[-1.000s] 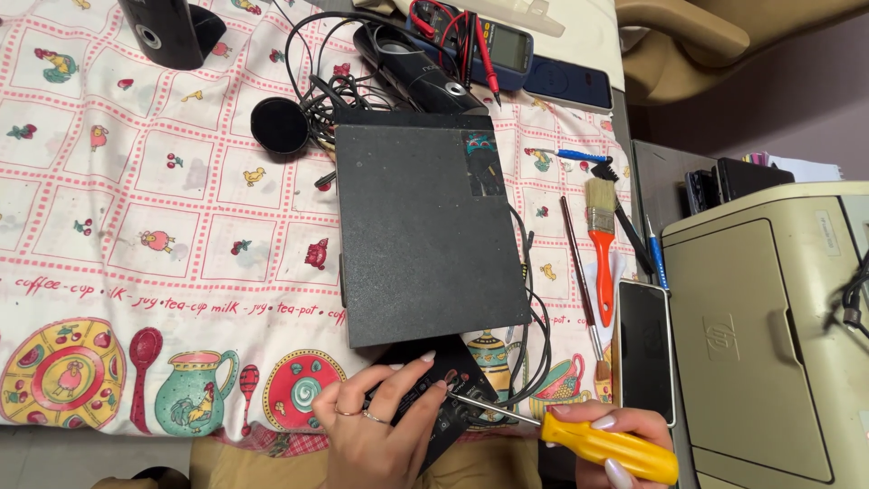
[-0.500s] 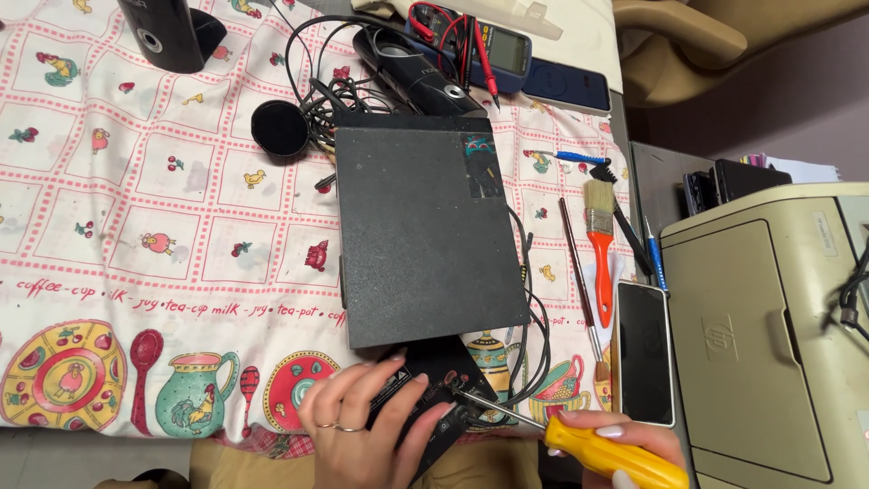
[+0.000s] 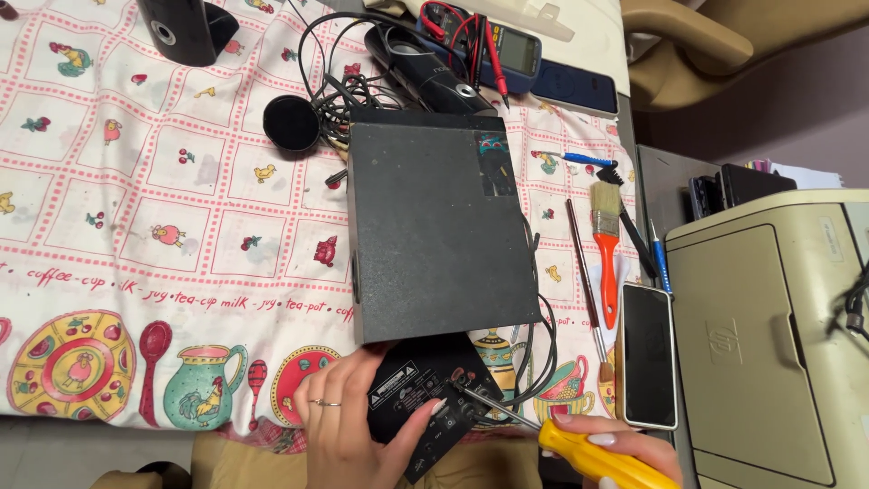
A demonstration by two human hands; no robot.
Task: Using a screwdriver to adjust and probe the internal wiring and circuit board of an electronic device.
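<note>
Yellow plastic marks the handle of the screwdriver (image 3: pixel 588 455), which the right hand (image 3: pixel 625 444) grips closed at the bottom edge of the view, its metal tip resting on the back panel (image 3: pixel 425 403) of a large black speaker box (image 3: pixel 439 231). That box lies flat on the worktop, over a patterned tablecloth (image 3: pixel 136 226). The left hand (image 3: pixel 348 430) presses against the panel with fingers spread, holding nothing. An orange-handled paintbrush (image 3: pixel 606 244) and a dark phone (image 3: pixel 648 355) lie just right of the box, beside a beige printer (image 3: pixel 769 335).
</note>
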